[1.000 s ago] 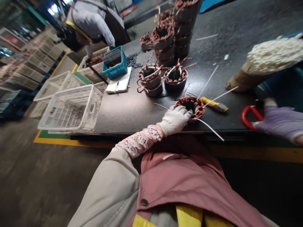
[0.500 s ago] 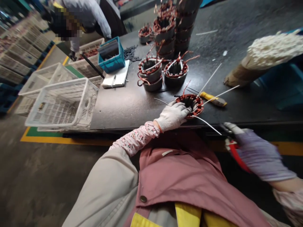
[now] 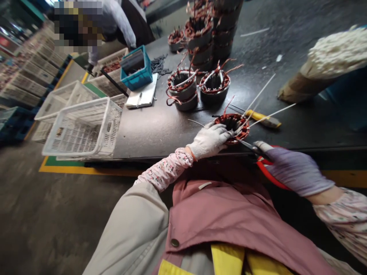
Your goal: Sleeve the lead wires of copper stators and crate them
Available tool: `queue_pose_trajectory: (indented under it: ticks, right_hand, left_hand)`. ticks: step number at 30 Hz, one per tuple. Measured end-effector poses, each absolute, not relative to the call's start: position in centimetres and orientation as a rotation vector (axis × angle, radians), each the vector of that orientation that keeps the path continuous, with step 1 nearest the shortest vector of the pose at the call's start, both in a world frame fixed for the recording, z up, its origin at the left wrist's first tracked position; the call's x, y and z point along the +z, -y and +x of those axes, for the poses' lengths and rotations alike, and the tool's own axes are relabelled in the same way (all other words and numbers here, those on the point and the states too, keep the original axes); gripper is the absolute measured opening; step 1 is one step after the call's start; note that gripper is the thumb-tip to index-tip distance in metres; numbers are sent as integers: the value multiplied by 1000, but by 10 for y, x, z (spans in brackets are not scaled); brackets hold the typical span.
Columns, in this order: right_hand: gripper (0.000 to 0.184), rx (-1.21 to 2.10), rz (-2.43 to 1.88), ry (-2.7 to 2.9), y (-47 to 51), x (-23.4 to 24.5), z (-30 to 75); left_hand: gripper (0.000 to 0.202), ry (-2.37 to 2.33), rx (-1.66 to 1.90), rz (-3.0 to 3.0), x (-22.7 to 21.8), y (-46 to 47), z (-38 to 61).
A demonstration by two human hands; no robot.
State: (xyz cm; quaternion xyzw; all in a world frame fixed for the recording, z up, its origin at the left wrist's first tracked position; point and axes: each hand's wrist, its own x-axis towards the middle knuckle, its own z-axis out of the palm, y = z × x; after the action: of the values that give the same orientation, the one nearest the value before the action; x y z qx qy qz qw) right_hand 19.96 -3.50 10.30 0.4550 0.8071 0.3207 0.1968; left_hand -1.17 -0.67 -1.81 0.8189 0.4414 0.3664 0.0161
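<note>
A motor stator (image 3: 246,131) with red-brown copper windings lies on the dark bench near its front edge. Several thin white cords (image 3: 262,91) stick out from it. My left hand (image 3: 208,140), in a white knit glove, grips its near-left rim, fingertips reaching over into the bore. My right hand (image 3: 295,168), in a purplish-grey glove, is closed around red-handled pliers (image 3: 269,173). Their metal jaws meet the stator's near-right edge; whether they pinch a cord I cannot tell. Just behind the stator lies a yellow-handled tool (image 3: 263,119) with a thin shaft.
More stators (image 3: 214,88) stand behind, some stacked. At right lies a wrapped bundle of white cords (image 3: 298,82). Left are a notebook (image 3: 143,93), a blue bin (image 3: 137,78) and white plastic crates (image 3: 77,128). Another person (image 3: 114,19) bends over a crate at upper left.
My right hand has brought the pliers left and up to the stator. The white cord that pointed toward me no longer shows there; a pale strand now slants up across the ring. My left hand stays put.
</note>
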Motion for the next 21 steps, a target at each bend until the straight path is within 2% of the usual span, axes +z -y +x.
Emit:
queue_pose_trajectory:
  ticks: [2, 5, 10, 15, 21]
  right_hand:
    - [48, 831, 1365, -2300, 34, 105, 208]
    - [53, 899, 1498, -2245, 30, 113, 214]
    - [55, 958, 1493, -2063, 22, 124, 189]
    - [53, 651, 1509, -1916, 11, 127, 182]
    - [54, 468, 1660, -1883, -6, 136, 177]
  left_hand:
    - [46, -1335, 1131, 2561, -20, 4, -16]
    - [46, -1242, 1156, 2599, -23, -1, -23]
    - [46, -1162, 1146, 2614, -24, -6, -29]
    - [46, -1077, 1155, 2662, -28, -13, -32]
    - [46, -954, 1164, 2748, -38, -27, -38]
